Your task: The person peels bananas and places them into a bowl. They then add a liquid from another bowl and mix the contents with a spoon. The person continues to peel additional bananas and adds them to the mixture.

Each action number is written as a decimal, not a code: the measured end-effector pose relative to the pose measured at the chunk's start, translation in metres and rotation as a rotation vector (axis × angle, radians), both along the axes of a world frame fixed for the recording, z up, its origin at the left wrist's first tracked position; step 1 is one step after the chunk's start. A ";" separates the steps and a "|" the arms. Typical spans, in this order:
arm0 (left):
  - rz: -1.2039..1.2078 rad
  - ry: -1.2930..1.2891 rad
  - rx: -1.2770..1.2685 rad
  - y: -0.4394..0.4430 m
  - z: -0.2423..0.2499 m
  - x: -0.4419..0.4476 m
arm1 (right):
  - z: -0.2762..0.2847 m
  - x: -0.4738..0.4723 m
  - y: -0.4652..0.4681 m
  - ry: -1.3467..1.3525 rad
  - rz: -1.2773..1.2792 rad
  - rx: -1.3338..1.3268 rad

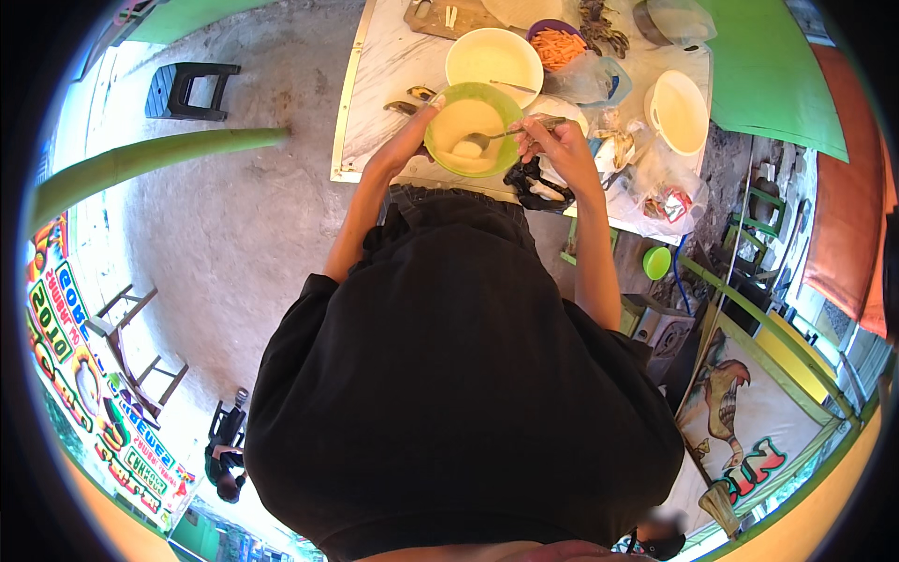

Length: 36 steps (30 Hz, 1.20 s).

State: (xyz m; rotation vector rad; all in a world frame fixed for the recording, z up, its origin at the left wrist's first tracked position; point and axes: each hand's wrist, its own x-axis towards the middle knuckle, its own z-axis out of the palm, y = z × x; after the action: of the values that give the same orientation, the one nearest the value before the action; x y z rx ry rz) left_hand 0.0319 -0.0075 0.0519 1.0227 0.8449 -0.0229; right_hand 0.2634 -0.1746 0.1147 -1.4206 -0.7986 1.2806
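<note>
My left hand grips the left rim of a green bowl, thumb on top. Pale cream-coloured batter or liquid lies inside it. A metal spoon dips into the bowl, and my right hand pinches its handle. Just behind stands a larger white bowl, with a utensil handle lying across its near side. Left of the green bowl, two dark-and-yellow pieces, perhaps banana skin, rest on the marble-patterned table. A crumpled black plastic bag sits below my right hand.
Farther back are a wooden cutting board, a purple bowl of orange strips and dark peels. To the right stand a white basin and clear plastic bags. A stool is off left; a person sits in the distance.
</note>
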 end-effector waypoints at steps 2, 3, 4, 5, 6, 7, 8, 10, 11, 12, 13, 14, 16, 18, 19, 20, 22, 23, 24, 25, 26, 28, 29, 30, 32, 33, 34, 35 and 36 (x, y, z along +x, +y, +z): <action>-0.009 0.003 0.015 0.000 -0.008 -0.001 | -0.006 0.001 -0.001 0.007 -0.012 -0.022; -0.019 -0.001 0.005 0.000 -0.011 -0.002 | -0.007 0.002 -0.002 -0.003 -0.003 -0.039; -0.028 -0.005 -0.005 0.001 -0.014 -0.003 | -0.008 0.003 -0.003 -0.013 0.006 -0.056; -0.039 -0.009 -0.015 0.002 -0.017 -0.004 | -0.009 0.004 -0.004 -0.040 0.009 -0.039; -0.052 -0.014 -0.013 0.003 -0.018 -0.006 | -0.005 0.003 -0.004 -0.067 0.012 -0.021; -0.065 -0.019 -0.012 0.003 -0.019 -0.007 | -0.002 0.003 -0.004 -0.093 0.014 -0.004; -0.078 -0.025 -0.010 0.004 -0.020 -0.008 | 0.000 0.002 -0.005 -0.125 0.043 -0.015; -0.071 -0.042 -0.014 0.004 -0.021 -0.008 | 0.003 0.001 -0.004 -0.192 0.099 -0.034; -0.068 -0.051 -0.015 0.004 -0.021 -0.008 | 0.005 0.000 -0.003 -0.198 0.111 -0.028; -0.071 -0.051 -0.022 0.005 -0.022 -0.008 | 0.006 -0.001 -0.002 -0.205 0.123 -0.022; -0.074 -0.052 -0.030 0.006 -0.022 -0.007 | 0.007 -0.002 -0.002 -0.212 0.136 -0.015; -0.076 -0.052 -0.037 0.007 -0.022 -0.007 | 0.004 -0.001 -0.002 -0.195 0.119 -0.025; -0.079 -0.028 -0.008 0.007 -0.007 -0.005 | -0.003 0.003 -0.003 -0.163 0.084 -0.047; -0.070 -0.010 0.013 0.005 0.008 -0.002 | -0.008 0.002 -0.006 -0.149 0.042 -0.017; -0.060 -0.003 0.019 0.004 0.015 -0.001 | -0.010 0.002 -0.006 -0.142 0.022 -0.001; -0.051 0.003 0.026 0.003 0.018 0.000 | -0.011 0.001 -0.007 -0.128 0.010 0.004; -0.030 -0.007 0.042 0.003 0.016 0.000 | -0.010 -0.001 -0.007 -0.101 -0.014 0.010; -0.020 -0.013 0.051 0.004 0.014 0.000 | -0.010 -0.001 -0.007 -0.092 -0.021 0.013; -0.023 -0.011 0.051 0.004 0.013 0.000 | -0.010 -0.002 -0.008 -0.082 -0.029 0.014; -0.025 -0.010 0.052 0.005 0.012 0.000 | -0.010 -0.003 -0.008 -0.072 -0.038 0.016; -0.028 -0.008 0.052 0.005 0.011 0.000 | -0.011 -0.004 -0.008 -0.066 -0.042 0.025; -0.016 0.001 0.072 0.006 0.010 0.001 | -0.011 -0.009 -0.009 -0.054 -0.053 0.042; -0.010 0.006 0.082 0.006 0.010 0.001 | -0.011 -0.011 -0.008 -0.081 -0.040 0.033; -0.012 0.017 0.094 0.007 0.012 0.002 | -0.009 -0.013 -0.006 -0.108 -0.028 0.023; -0.015 0.039 0.118 0.006 0.015 0.002 | -0.009 -0.014 -0.005 -0.128 -0.014 0.005; -0.018 0.037 0.121 0.006 0.015 0.002 | -0.011 -0.014 -0.005 -0.122 -0.012 -0.002; -0.021 0.034 0.124 0.006 0.015 0.001 | -0.012 -0.013 -0.004 -0.116 -0.009 -0.009; -0.024 0.031 0.127 0.006 0.015 0.001 | -0.014 -0.013 -0.004 -0.095 -0.024 -0.024; -0.029 0.040 0.120 0.006 0.014 0.001 | -0.016 -0.012 -0.003 -0.075 -0.040 -0.040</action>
State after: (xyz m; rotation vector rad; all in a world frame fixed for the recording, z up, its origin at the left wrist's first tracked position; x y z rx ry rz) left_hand 0.0326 -0.0013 0.0656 1.1499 0.8760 -0.0176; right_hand 0.2515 -0.1775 0.0983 -1.5168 -0.7944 1.2252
